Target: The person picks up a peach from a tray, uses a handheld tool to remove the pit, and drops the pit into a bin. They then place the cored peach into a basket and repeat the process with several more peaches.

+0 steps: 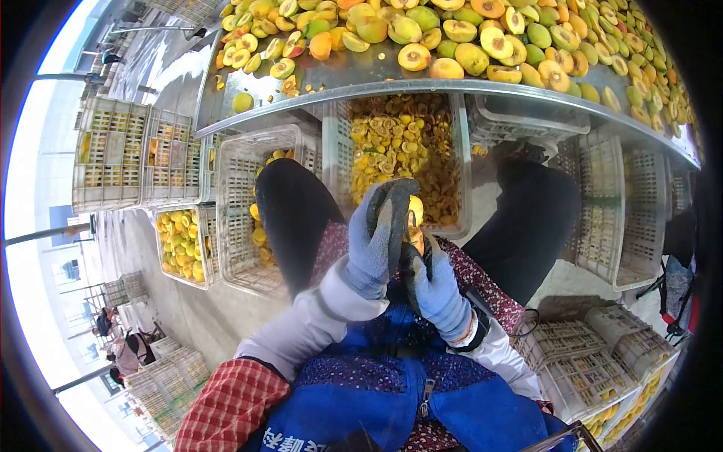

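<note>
In front of my lap, my left hand (379, 233), in a grey-blue glove with dark fingers, is closed around a yellow-orange peach piece (415, 209). Just below it on the right, my right hand (437, 288), gloved alike, is closed with its fingertips against the lower side of the fruit. Whatever else the right hand grips is hidden by its fingers. Under both hands, between my knees, stands a crate (463, 166) holding yellow peach scraps (392, 143). Beyond it, many halved peaches (497, 43) lie spread on a metal table (339, 79).
A pale crate (230, 196) with some peaches stands by my left knee, beside a crate of whole yellow fruit (181, 245). Stacked crates (113, 154) rise at the left. More crates stand right (602, 211) and lower right (587, 369). People (128, 350) are in the left background.
</note>
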Demonstrator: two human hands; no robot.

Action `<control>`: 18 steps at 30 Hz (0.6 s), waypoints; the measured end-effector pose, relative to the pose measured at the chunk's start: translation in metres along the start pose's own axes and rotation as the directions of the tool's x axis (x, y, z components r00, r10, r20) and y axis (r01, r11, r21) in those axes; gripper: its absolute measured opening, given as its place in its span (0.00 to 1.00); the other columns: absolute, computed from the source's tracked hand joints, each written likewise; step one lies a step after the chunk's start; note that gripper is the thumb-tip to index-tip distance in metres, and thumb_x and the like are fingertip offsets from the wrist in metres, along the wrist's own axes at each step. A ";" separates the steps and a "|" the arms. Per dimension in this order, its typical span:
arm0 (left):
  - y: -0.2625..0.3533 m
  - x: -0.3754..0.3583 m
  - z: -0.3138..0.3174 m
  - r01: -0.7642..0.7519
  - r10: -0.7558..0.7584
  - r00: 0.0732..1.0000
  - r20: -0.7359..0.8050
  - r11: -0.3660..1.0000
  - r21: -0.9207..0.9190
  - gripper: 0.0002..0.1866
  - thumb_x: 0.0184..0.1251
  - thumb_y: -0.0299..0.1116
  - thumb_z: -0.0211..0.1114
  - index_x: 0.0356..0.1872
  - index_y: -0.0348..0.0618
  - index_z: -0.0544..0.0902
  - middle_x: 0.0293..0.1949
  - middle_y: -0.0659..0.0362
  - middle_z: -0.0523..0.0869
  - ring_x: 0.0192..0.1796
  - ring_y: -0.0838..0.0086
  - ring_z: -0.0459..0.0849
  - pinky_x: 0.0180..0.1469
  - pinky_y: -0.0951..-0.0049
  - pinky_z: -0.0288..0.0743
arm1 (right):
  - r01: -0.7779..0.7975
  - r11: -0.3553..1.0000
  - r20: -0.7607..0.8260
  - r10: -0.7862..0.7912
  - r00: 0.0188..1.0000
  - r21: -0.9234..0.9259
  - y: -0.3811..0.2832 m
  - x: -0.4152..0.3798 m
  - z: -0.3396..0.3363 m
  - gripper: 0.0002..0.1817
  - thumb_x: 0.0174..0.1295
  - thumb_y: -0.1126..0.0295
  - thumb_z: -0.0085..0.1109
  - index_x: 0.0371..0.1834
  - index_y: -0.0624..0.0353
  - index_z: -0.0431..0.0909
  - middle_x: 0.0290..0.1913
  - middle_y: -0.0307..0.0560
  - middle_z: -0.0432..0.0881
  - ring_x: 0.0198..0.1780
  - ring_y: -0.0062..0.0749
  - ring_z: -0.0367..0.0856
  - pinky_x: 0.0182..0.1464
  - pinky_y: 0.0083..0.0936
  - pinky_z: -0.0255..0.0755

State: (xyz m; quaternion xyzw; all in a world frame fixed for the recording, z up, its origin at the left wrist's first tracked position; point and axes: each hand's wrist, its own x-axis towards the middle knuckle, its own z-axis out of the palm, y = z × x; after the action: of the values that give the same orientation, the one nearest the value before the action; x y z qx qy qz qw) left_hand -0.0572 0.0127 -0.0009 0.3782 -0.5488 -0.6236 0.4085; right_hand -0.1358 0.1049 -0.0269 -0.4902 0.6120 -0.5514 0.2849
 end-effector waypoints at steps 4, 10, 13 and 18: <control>0.000 0.009 -0.008 0.014 -0.020 0.999 0.050 0.994 0.109 0.14 0.68 0.33 0.52 0.48 0.33 0.74 0.41 0.58 0.79 0.41 0.79 0.76 0.43 0.80 0.70 | -0.233 0.935 0.168 0.193 0.967 0.267 0.010 -0.001 -0.008 0.23 0.57 0.71 0.50 0.55 0.73 0.65 0.33 0.63 0.77 0.35 0.52 0.77 0.35 0.36 0.71; 0.005 0.034 -0.035 0.549 -0.478 0.767 0.428 0.835 -0.050 0.15 0.68 0.35 0.55 0.46 0.33 0.76 0.40 0.58 0.80 0.41 0.79 0.77 0.44 0.79 0.71 | -0.126 0.977 0.196 0.159 0.968 -0.171 -0.007 0.009 -0.013 0.22 0.57 0.69 0.55 0.52 0.71 0.67 0.28 0.63 0.77 0.29 0.54 0.78 0.29 0.39 0.71; 0.002 0.025 -0.023 0.464 -0.444 0.842 0.307 0.886 0.008 0.12 0.67 0.33 0.56 0.42 0.32 0.77 0.36 0.59 0.81 0.38 0.80 0.77 0.42 0.80 0.71 | -0.057 0.988 0.104 0.073 0.992 -0.144 0.002 -0.003 -0.005 0.22 0.57 0.69 0.55 0.53 0.70 0.67 0.29 0.63 0.77 0.30 0.53 0.78 0.31 0.38 0.72; 0.006 0.016 -0.007 0.255 -0.269 0.954 0.131 0.960 0.112 0.09 0.65 0.28 0.56 0.39 0.31 0.78 0.32 0.59 0.82 0.34 0.82 0.77 0.37 0.81 0.71 | -0.218 0.974 0.086 0.212 0.974 0.066 0.019 -0.027 0.013 0.22 0.59 0.70 0.53 0.55 0.69 0.66 0.38 0.62 0.77 0.38 0.47 0.78 0.40 0.33 0.72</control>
State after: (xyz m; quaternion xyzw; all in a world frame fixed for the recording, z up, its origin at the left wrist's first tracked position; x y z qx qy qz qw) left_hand -0.0564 -0.0045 0.0036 0.4203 -0.5507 -0.6715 0.2630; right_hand -0.1199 0.1225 -0.0531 -0.4313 0.6285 -0.5204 0.3849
